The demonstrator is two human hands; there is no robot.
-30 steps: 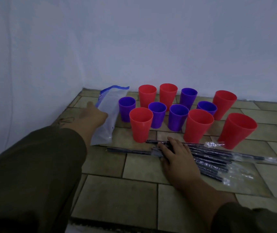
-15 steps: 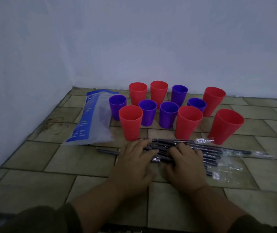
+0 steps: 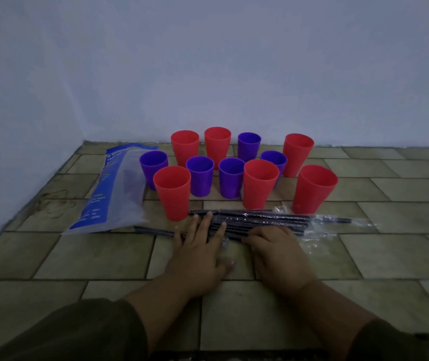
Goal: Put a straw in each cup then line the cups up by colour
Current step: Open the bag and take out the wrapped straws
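Lying on the tiled floor (image 3: 390,243), the straws (image 3: 257,222) form a dark bundle in clear wrap (image 3: 353,223), running from 9 to 3 o'clock. The left hand (image 3: 199,247) rests on the bundle's 9 o'clock end, fingers straight and spread. The right hand (image 3: 277,252) sits just beside it toward 3 o'clock, fingers bent down over the straws; I cannot tell whether they grip any. At 12 o'clock from the straws, six red cups (image 3: 173,192) and five purple cups (image 3: 199,175) stand upright, mixed in a loose cluster. The front red ones stand just beside the bundle. A bag (image 3: 119,194) with blue print lies at 10 o'clock, beside the leftmost cups. The wall (image 3: 208,61) rises behind the cups.
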